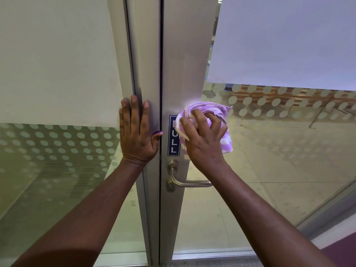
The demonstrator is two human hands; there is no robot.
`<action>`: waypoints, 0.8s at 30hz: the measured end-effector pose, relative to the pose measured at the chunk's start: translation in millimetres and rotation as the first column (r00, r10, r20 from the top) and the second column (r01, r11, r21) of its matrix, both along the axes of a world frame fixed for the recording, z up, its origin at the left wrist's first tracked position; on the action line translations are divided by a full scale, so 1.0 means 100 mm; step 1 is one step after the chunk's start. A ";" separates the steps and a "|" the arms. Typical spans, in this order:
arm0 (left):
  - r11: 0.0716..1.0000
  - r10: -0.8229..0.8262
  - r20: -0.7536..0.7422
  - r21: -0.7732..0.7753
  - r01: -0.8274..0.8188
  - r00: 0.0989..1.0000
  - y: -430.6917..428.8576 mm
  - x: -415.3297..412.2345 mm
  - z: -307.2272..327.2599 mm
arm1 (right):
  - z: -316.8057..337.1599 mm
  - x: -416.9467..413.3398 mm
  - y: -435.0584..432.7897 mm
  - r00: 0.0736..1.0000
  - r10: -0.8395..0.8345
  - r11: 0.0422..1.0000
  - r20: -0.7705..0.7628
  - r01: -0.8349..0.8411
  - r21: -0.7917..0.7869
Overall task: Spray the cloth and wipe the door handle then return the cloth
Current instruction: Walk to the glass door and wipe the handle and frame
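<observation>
— Reading the blue vertical sign (173, 135) on the brushed aluminium door frame (185, 64): I make out "ULL"; the purple-and-white checked cloth (207, 110) hides its top letter.

— Where's that cloth?

— Bunched tight in my right hand (202, 139), pressed against the frame above the silver metal lever handle (189, 182), not touching it.

— And the other?

— My left hand (135, 132) lies flat, fingers spread, on the neighbouring frame, holding nothing. I see frosted glass panels (57, 60) with dotted bands and pale floor tiles (269, 160) beyond.
</observation>
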State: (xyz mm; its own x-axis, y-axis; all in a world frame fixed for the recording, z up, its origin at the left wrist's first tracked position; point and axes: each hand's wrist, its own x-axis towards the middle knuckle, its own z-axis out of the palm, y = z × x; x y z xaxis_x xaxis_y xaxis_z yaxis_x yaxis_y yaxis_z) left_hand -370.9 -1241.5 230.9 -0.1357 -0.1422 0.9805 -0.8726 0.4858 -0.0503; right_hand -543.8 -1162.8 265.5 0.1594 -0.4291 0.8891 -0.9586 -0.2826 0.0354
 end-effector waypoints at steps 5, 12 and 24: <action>1.000 0.011 -0.004 0.003 -0.011 1.000 0.00 -0.01 0.01 | -0.01 -0.06 -0.08 0.999 0.011 0.998 -0.032 -0.013 -0.063; 1.000 0.003 -0.034 -0.004 -0.003 0.999 0.00 -0.01 0.00 | -0.20 -0.06 -0.05 1.000 -0.002 1.000 -0.006 0.002 -0.003; 1.000 -0.028 -0.042 -0.003 0.028 0.999 0.05 -0.02 0.03 | -0.44 0.00 0.17 0.991 -0.102 0.939 -0.082 0.124 0.321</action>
